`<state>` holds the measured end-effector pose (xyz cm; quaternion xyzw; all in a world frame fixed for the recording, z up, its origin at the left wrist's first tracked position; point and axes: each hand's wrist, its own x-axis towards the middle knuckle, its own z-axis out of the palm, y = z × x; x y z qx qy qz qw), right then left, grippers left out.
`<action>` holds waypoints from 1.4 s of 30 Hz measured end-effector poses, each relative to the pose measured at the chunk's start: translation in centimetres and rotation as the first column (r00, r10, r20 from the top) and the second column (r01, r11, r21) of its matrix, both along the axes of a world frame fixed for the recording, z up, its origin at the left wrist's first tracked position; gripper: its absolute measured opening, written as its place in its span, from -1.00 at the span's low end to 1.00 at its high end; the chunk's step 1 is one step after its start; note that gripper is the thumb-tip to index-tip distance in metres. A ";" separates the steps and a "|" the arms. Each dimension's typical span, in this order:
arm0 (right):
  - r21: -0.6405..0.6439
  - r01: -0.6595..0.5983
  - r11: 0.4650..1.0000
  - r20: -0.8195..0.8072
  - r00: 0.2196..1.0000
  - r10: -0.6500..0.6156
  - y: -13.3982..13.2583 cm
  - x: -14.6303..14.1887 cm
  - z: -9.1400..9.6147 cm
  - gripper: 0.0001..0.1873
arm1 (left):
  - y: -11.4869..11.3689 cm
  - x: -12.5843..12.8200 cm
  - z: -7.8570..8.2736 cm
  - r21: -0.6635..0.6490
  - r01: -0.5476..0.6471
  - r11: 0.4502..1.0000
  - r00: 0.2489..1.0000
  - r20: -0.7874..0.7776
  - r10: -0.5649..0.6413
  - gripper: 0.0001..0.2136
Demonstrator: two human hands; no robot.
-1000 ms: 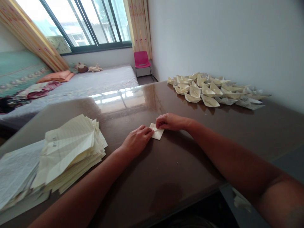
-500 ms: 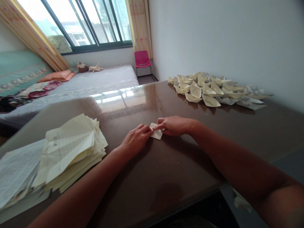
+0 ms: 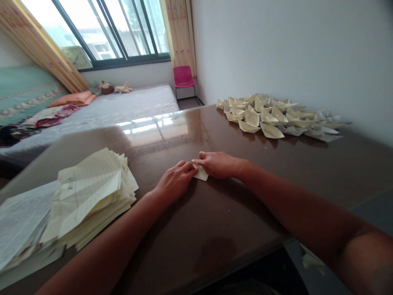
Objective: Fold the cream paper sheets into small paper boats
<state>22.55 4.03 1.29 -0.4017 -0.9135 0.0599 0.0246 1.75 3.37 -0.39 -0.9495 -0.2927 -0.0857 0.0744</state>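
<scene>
The small folded paper (image 3: 202, 174) lies flat on the desk (image 3: 215, 221) right in front of me, already down to a compact wedge, so I judge this piece partway folded. My left hand (image 3: 175, 180) and right hand (image 3: 216, 164) both close their fingertips on it, pressing a crease. Far right, a heap of finished paper boats (image 3: 276, 116) lies by the wall; at my left, a thick stack of sheets (image 3: 89, 196) lies unfolded.

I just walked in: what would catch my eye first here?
A heap of folded paper boats lies at the far right of the table. In the middle, the left hand and right hand press a small folded paper; a thick stack of sheets sits at the left.
</scene>
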 end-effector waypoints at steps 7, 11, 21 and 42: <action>-0.136 0.155 0.978 -0.129 0.976 -0.173 0.8 0.6 0.6 -0.75 | -0.1 0.1 0.1 0.017 -0.014 1.000 1.000 -0.006 0.014 -0.73; -0.121 0.337 0.934 -0.013 0.940 -0.341 1.0 0.9 0.7 -0.64 | -0.1 0.1 0.0 0.015 -0.006 1.000 1.000 0.021 0.005 -0.74; -0.406 0.320 0.856 -0.168 0.895 -0.414 1.3 0.5 0.8 -0.79 | 0.0 -0.1 -0.2 -0.006 0.009 1.000 0.998 0.061 -0.008 -0.75; -0.332 0.179 0.926 -0.476 0.816 -0.328 2.1 0.7 -0.3 -0.80 | 0.7 -0.1 -1.3 -0.104 -0.107 0.989 0.947 0.292 0.133 -0.78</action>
